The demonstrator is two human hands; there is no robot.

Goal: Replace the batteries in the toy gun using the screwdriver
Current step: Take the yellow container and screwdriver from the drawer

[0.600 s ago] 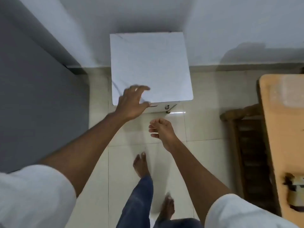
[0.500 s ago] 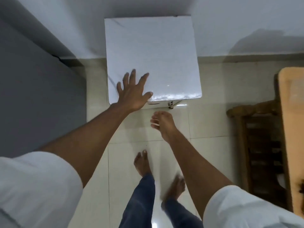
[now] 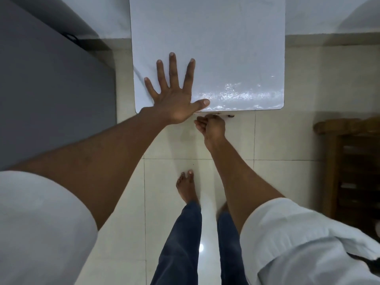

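Bare foot (image 3: 187,187) on pale floor tiles (image 3: 283,136), six o'clock. Right hand (image 3: 211,126), fingers curled at the white square cabinet's (image 3: 236,48) front edge; grasp indiscernible. Left hand (image 3: 174,99), eleven o'clock, splayed flat on top. Toy gun unseen.

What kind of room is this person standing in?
Probably a room in a home. The floor is glossy pale tile, a small white cabinet stands against the wall, wooden furniture sits at the right, and the person is barefoot.
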